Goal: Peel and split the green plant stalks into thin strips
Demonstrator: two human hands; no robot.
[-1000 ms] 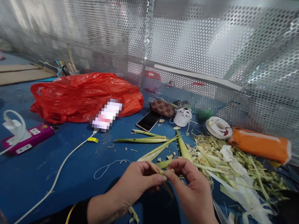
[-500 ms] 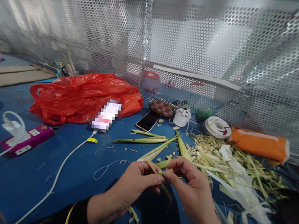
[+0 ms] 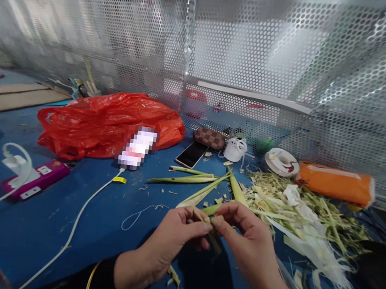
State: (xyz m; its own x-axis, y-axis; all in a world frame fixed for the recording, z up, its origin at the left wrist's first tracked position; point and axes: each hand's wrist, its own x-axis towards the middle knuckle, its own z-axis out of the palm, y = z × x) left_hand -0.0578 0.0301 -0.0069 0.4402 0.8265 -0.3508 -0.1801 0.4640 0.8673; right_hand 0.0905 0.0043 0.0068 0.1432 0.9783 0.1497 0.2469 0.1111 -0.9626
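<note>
My left hand (image 3: 174,233) is closed, its thumb and fingers pinching a narrow pale green leaf strip (image 3: 215,245). Opposite it, my right hand (image 3: 251,237) pinches the same strip at thumb and fingertips, almost touching the left. One end of the strip hangs below the hands; the fingers hide much of the rest. Just beyond them, long pale green leaf pieces (image 3: 204,191) lie on the blue tabletop (image 3: 95,236). A pointed leaf piece (image 3: 236,188) leans toward my right hand. A curled scrap (image 3: 175,282) lies under my left wrist.
To the right spreads a heap of shredded leaf strips (image 3: 271,197) with white thread (image 3: 332,272). Behind stand a tape roll (image 3: 272,162), an orange pack (image 3: 335,183), a dark phone (image 3: 192,155) and a perforated metal screen (image 3: 247,57). Leftward are a red plastic bag (image 3: 85,123) and a purple power strip (image 3: 37,181).
Both hands stay almost in place, still pinching the strip. Its hanging end has shifted slightly. At the far left edge, another person's hand has drawn back toward the edge.
</note>
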